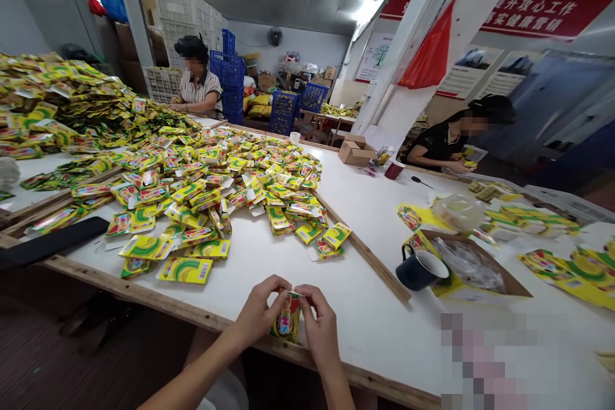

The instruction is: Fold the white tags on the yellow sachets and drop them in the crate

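Note:
At the near edge of the white table (375,307), my left hand (259,311) and my right hand (319,323) pinch the top of one small yellow packet (287,320) between them. The packet hangs upright between my fingers, with a colourful print on its face. A large heap of similar yellow-green packets (211,186) spreads over the table ahead and to the left of my hands.
A dark mug (420,268) and an open cardboard box (473,266) stand to the right. A wooden strip (365,250) runs across the table. A black flat object (52,240) lies at the left edge. Two people sit at the far side (198,86) and right (449,138). Blue crates (283,109) stand behind.

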Tool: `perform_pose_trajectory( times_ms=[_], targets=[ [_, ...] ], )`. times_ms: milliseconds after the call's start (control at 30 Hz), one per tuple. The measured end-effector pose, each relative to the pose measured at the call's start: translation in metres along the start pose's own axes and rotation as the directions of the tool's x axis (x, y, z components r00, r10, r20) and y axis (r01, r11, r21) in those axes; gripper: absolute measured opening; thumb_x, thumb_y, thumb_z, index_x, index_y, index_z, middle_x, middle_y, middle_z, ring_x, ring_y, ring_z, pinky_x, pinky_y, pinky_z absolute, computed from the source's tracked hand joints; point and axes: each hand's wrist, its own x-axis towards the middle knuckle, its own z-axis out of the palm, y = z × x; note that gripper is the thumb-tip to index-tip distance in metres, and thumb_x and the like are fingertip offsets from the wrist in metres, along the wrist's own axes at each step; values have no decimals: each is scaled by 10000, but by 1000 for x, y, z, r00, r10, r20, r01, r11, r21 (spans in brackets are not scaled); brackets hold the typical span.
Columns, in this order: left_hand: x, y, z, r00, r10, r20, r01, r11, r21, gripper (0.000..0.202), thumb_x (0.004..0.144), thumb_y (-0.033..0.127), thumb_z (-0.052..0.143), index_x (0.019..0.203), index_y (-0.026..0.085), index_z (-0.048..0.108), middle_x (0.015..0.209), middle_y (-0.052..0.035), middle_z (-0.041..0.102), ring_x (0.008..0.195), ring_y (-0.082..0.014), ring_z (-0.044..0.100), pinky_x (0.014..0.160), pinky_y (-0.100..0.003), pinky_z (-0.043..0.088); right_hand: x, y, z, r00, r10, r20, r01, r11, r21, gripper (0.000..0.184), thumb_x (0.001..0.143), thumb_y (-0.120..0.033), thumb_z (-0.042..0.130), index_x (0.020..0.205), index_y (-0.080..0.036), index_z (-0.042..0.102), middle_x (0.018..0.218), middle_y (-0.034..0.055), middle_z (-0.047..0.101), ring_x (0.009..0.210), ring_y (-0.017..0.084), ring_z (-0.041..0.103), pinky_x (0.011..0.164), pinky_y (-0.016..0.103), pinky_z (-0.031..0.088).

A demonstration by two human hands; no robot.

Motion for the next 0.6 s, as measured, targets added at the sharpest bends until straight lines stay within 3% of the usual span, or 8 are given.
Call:
perform_pose_trajectory(
  times_ms=[167,367,600],
  targets=[
    [2,8,-1,1000,-7,-22,8,998,57,162,872,292,543,883,186,665,855,-53,683,818,-190,624,767,-292,482,-2,-11,-2,999,-15,34,15,1000,-3,201,871,-349,565,889,-189,685,936,65,676,904,214,626,789,302,499],
    [7,5,1,986,-151,-63,141,980,-139,220,829,354,599,901,157,666,797,-48,688,738,-179,615,697,-275,484,5,-14,5,998,67,-14,-67,997,-47,237,842,-400,587,861,-173,655,785,37,667,720,185,596,684,285,484],
    [6,-4,0,988,-151,-35,140,967,-214,232,826,375,617,869,155,680,816,-53,695,774,-187,621,736,-284,489,3,-12,7,994,100,-31,-99,995,25,259,833,-430,595,843,-177,649,768,32,675,728,190,618,678,280,497]
  ],
)
